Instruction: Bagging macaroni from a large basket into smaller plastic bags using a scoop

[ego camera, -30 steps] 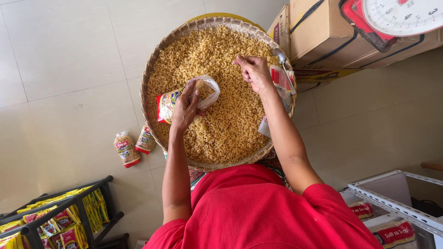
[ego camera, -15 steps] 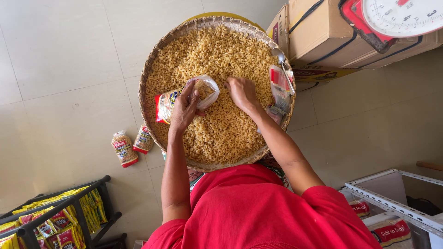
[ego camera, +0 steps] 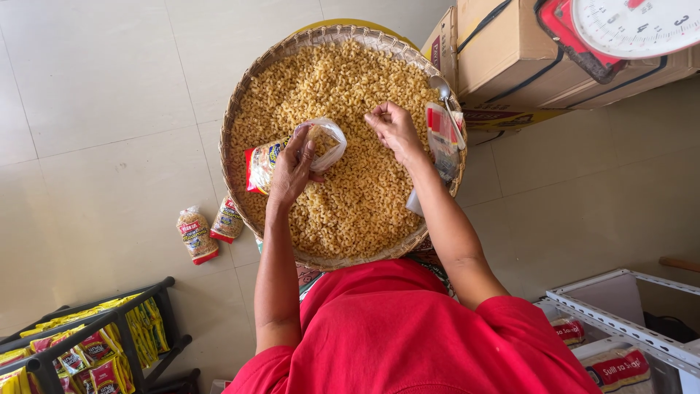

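A wide woven tray (ego camera: 240, 109) rests on my lap, heaped with yellow elbow macaroni (ego camera: 350, 80). My left hand (ego camera: 292, 171) grips a small clear printed plastic bag (ego camera: 321, 142), its mouth held open and some macaroni inside. My right hand (ego camera: 394, 130) hovers over the heap just right of the bag's mouth, fingers curled around a pinch of macaroni. A metal spoon (ego camera: 442, 89) and a stack of empty printed bags (ego camera: 443, 138) lie at the tray's right rim.
Two filled macaroni packets (ego camera: 197, 233) lie on the tiled floor left of the tray. Cardboard boxes (ego camera: 503, 51) and a dial scale (ego camera: 634, 29) stand at upper right. A black rack of packets (ego camera: 95, 350) is lower left, a white shelf frame (ego camera: 627, 321) lower right.
My right hand swung from the far part of the heap to the bag's mouth, then drew back a little to the right. The left hand kept holding the bag.
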